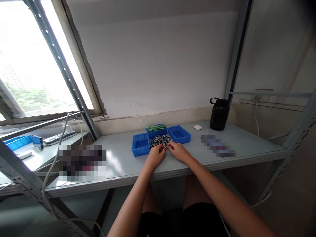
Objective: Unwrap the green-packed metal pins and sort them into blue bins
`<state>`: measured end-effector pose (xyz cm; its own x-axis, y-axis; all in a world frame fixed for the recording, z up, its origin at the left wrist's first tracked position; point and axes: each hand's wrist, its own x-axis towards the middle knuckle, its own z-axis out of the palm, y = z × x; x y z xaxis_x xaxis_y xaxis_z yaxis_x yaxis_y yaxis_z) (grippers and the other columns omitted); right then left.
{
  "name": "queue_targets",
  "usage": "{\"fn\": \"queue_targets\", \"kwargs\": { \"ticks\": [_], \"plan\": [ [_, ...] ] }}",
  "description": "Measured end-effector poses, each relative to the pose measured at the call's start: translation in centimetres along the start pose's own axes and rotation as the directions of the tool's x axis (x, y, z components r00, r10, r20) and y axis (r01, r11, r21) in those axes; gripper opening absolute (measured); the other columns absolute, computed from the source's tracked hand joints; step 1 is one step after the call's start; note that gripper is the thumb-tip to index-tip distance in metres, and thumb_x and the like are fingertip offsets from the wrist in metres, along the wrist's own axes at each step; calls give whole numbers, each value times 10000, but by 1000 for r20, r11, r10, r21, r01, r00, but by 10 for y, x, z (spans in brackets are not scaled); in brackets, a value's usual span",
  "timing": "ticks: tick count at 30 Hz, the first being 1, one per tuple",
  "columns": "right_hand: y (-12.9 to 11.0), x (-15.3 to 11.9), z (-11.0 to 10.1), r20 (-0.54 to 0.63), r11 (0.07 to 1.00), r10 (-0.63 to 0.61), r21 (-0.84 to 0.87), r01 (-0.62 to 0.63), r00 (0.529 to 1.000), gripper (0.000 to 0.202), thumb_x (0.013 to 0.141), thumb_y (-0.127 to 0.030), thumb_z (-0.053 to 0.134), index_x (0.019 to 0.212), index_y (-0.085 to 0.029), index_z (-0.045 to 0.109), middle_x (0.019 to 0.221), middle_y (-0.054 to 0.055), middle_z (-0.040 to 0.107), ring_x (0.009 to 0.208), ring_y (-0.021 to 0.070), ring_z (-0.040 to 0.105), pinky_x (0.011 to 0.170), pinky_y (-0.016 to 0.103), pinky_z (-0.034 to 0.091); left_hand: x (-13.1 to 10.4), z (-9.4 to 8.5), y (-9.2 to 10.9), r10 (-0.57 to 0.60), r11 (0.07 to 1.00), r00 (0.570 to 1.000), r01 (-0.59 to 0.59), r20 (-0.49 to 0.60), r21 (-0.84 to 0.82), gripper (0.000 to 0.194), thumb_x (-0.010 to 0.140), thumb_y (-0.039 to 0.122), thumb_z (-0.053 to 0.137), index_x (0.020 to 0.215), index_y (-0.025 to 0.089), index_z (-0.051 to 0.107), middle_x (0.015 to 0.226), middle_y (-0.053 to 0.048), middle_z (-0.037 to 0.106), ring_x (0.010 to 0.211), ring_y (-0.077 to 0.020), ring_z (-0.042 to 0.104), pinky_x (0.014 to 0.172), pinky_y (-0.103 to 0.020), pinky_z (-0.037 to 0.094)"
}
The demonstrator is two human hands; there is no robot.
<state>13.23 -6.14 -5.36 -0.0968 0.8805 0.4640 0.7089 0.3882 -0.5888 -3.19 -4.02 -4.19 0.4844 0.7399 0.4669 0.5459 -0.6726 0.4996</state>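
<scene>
A heap of thin, shiny and dark metal pieces [159, 140], which look like screws or nails, lies between blue plastic bins. My left hand [157, 155] is at the near left side of the heap, thumb and fingertips drawn together. Just to its right, my right hand [178, 151] touches the near right side with its fingers pinched. What either pinch holds is too small to make out. The left blue bin [132, 144] and the right blue bin [189, 136] flank the heap. Behind it stands a third blue bin [158, 133] with green packets [156, 127] inside.
A black bottle [219, 115] stands at the back right, near a small white object [197, 127]. Blurred-out items [82, 163] lie on the left, and another blurred item [218, 145] on the right. Metal shelf posts [61, 62] and a white cable [50, 164] frame the table [116, 164].
</scene>
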Motion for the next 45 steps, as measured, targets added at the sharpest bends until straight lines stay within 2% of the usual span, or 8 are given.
{"fn": "queue_targets", "kwargs": {
  "ticks": [15,22,26,31,36,39,42,45],
  "plan": [
    [-5,-2,-4,3,999,-41,20,41,999,120,806,-197,496,846,-182,608,747,9,607,688,140,548,614,232,376,-2,-4,8,24,999,999,-25,-33,-32,221,874,295,420,854,175,604,766,-39,653,684,-161,573,617,-245,380],
    [-2,1,2,39,998,-52,31,51,998,136,786,-156,498,865,-181,605,776,19,642,701,144,570,624,234,386,-1,-2,10,63,996,998,-62,-11,63,223,877,284,415,783,174,585,705,-32,629,639,-154,558,562,-233,354],
    [-6,18,-6,26,991,-118,65,116,993,188,782,-112,449,881,-188,590,823,22,659,733,150,590,645,238,400,12,-8,10,160,972,987,-155,-16,176,198,887,279,408,828,187,573,763,-37,635,686,-160,583,588,-232,375],
    [-11,45,-13,-105,968,-252,-15,252,962,200,790,-129,456,940,-192,572,881,35,642,821,163,580,745,263,410,30,-17,6,291,926,950,-251,-111,284,230,917,278,347,942,177,551,851,-65,626,770,-167,600,662,-245,424],
    [-4,44,-6,-259,974,-222,-17,226,940,175,853,-193,432,958,-185,571,891,53,632,832,166,569,782,273,411,24,-9,7,415,847,909,-373,-33,379,246,904,253,341,999,167,551,869,-89,611,778,-169,594,684,-255,452],
    [-1,36,-7,-221,975,-221,-56,213,950,167,870,-241,430,935,-188,575,869,48,628,803,163,571,757,263,414,19,-6,8,447,811,894,-412,15,415,235,893,243,351,919,169,573,829,-83,610,751,-167,589,674,-256,451],
    [-1,33,-12,-248,978,-208,-50,202,946,178,875,-256,415,947,-190,565,859,40,629,803,158,577,760,250,410,20,-13,4,432,836,895,-352,-110,421,229,887,228,354,882,171,576,787,-67,604,745,-160,578,693,-255,445],
    [-2,33,-17,-339,990,-139,-16,142,930,206,882,-285,395,970,-185,552,811,30,627,735,152,573,719,239,410,22,-25,-5,347,901,846,-181,-405,394,215,881,216,355,894,163,563,798,-68,596,784,-167,558,747,-275,438]
  ]
}}
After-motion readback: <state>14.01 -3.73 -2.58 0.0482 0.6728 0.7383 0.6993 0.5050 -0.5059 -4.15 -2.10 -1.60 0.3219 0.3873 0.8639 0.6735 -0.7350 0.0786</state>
